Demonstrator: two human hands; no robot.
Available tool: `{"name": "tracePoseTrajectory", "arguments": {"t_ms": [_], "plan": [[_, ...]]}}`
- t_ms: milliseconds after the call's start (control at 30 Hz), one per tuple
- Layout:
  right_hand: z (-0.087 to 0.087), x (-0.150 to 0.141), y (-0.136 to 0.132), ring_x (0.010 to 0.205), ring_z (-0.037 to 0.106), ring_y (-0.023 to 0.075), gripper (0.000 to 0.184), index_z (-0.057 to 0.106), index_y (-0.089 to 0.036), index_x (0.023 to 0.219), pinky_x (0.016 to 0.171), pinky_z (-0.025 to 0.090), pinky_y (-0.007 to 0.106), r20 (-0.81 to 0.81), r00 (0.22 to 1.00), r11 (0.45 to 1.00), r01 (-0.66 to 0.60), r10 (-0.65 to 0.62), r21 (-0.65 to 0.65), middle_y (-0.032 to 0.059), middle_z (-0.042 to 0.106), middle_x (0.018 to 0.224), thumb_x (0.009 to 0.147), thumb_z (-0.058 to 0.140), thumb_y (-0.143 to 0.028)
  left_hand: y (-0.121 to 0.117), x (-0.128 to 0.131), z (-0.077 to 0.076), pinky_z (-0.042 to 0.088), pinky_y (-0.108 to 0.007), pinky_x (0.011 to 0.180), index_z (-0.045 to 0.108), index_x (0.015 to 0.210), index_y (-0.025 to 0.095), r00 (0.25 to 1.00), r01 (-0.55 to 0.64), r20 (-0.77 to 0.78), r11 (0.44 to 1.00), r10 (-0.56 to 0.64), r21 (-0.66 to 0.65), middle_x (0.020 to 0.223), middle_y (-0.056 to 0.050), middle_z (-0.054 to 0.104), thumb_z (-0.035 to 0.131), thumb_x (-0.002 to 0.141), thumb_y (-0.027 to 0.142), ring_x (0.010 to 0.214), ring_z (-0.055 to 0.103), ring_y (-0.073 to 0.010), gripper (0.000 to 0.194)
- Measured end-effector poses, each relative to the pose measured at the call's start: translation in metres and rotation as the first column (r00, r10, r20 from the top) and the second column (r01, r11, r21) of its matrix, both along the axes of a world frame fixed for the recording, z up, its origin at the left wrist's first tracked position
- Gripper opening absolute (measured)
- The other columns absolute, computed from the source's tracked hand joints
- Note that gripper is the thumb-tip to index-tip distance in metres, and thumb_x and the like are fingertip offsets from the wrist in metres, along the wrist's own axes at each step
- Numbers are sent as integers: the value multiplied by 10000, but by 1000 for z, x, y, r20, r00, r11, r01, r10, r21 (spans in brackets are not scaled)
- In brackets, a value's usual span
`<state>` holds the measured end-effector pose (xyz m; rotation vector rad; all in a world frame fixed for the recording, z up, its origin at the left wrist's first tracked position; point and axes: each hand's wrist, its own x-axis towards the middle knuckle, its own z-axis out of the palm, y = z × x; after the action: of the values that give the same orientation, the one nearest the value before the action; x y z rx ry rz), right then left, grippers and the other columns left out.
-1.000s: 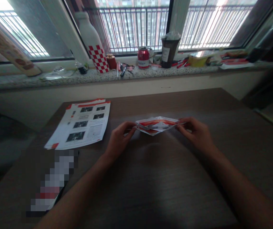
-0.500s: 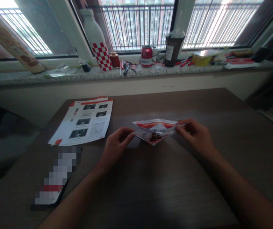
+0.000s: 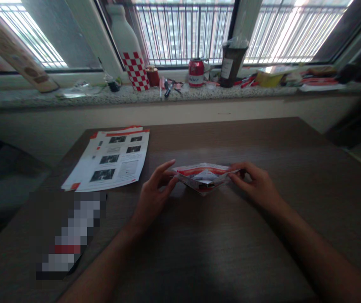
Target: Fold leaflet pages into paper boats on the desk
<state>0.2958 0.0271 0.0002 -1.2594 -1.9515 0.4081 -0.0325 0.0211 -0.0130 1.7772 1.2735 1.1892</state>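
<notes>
A folded red and white paper sheet (image 3: 204,177), shaped like a downward-pointing triangle, lies on the brown wooden table (image 3: 218,248) between my hands. My left hand (image 3: 155,193) touches its left corner with thumb and forefinger, the other fingers stretched out. My right hand (image 3: 256,185) pinches the paper's right corner with its fingers drawn together.
A small stack of printed leaflets (image 3: 110,160) lies at the table's left. A blurred-out object (image 3: 69,235) sits near the left front edge. The window sill behind holds a checked bottle (image 3: 131,48), a red can (image 3: 196,72), a dark cup (image 3: 231,63) and several small items.
The folded paper has been lowered and flattened towards the table. My left hand's fingers have loosened and spread; my right hand keeps its pinch on the right corner.
</notes>
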Motion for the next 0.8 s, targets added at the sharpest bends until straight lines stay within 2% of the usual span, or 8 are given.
{"name": "tracePoseTrajectory", "arguments": {"t_ms": [133, 233, 367, 533, 800], "plan": [[1, -1, 1, 901, 699, 240, 125, 723, -247, 1068, 793, 564, 384, -1, 1000, 1000, -16, 16, 23, 68, 758, 1032, 972, 657, -293, 0, -1, -1, 632, -390, 951, 638, 1379, 304, 997, 8, -78, 998, -3, 56, 1217, -49, 754, 666, 1013, 322, 1070, 754, -223, 367], [-1, -1, 1, 986, 713, 255, 118, 713, -244, 1074, 868, 568, 409, -3, 999, 999, -38, 38, 36, 73, 759, 1054, 980, 652, -281, 0, -2, -1, 639, -382, 923, 662, 1332, 281, 997, 15, -80, 998, -9, 69, 1192, -50, 760, 668, 1012, 316, 1047, 760, -223, 322], [-4, 0, 1, 1029, 719, 257, 131, 705, -248, 1093, 908, 563, 416, -8, 998, 998, -56, 56, 12, 70, 762, 1086, 1004, 633, -312, 0, -5, -4, 642, -368, 896, 659, 1331, 283, 996, 20, -92, 998, -16, 52, 1165, -48, 766, 667, 1014, 313, 1001, 769, -214, 318], [-6, -1, 1, 995, 736, 252, 227, 708, -247, 1088, 874, 571, 399, -38, 999, 997, -23, 20, -75, 62, 782, 1077, 1066, 525, -380, 2, -9, -8, 637, -364, 914, 678, 1317, 279, 993, 27, -118, 998, -20, 57, 1178, -52, 765, 682, 1006, 302, 1008, 768, -213, 312], [-11, -2, 1, 1022, 746, 246, 242, 708, -240, 1148, 891, 576, 376, -54, 998, 991, -33, 26, -130, 58, 789, 1113, 1056, 542, -389, 2, -10, -7, 647, -329, 862, 689, 1292, 267, 994, 32, -102, 999, -28, 36, 1164, -44, 758, 678, 1003, 314, 984, 763, -200, 293]]}}
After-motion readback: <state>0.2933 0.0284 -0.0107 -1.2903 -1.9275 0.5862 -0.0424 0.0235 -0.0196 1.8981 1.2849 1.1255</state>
